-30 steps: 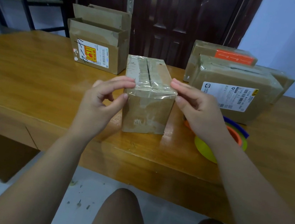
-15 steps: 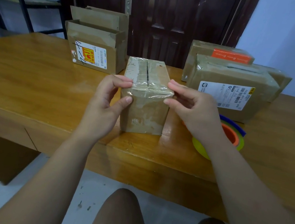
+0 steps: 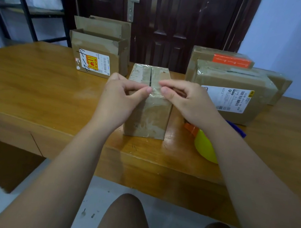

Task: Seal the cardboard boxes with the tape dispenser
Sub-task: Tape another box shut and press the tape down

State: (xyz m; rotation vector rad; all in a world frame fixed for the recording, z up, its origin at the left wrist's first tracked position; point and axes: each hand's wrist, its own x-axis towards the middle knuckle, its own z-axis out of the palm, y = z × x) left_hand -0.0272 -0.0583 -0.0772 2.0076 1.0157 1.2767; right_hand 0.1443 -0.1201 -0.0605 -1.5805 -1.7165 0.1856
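Note:
A small brown cardboard box (image 3: pixel 148 117) stands near the table's front edge. Its top flaps are closed, a dark seam runs down the middle, and clear tape crosses the top and the near face. My left hand (image 3: pixel 119 100) and my right hand (image 3: pixel 187 101) meet at the box's near top edge. Their fingers are curled, and thumb and forefinger of each pinch the clear tape there. The tape dispenser (image 3: pixel 204 145), yellow with an orange part, lies on the table right of the box, mostly hidden under my right forearm.
An open-topped box (image 3: pixel 96 58) with a yellow label stands at the back left. Two taped boxes sit at the back right, one with a white label (image 3: pixel 228 102) and one with an orange label (image 3: pixel 228 60). The wooden table (image 3: pixel 35 90) ends just before my knees.
Both hands have left the box's sides and moved inward to the middle of its near top edge, fingertips now almost touching. The box has stayed put.

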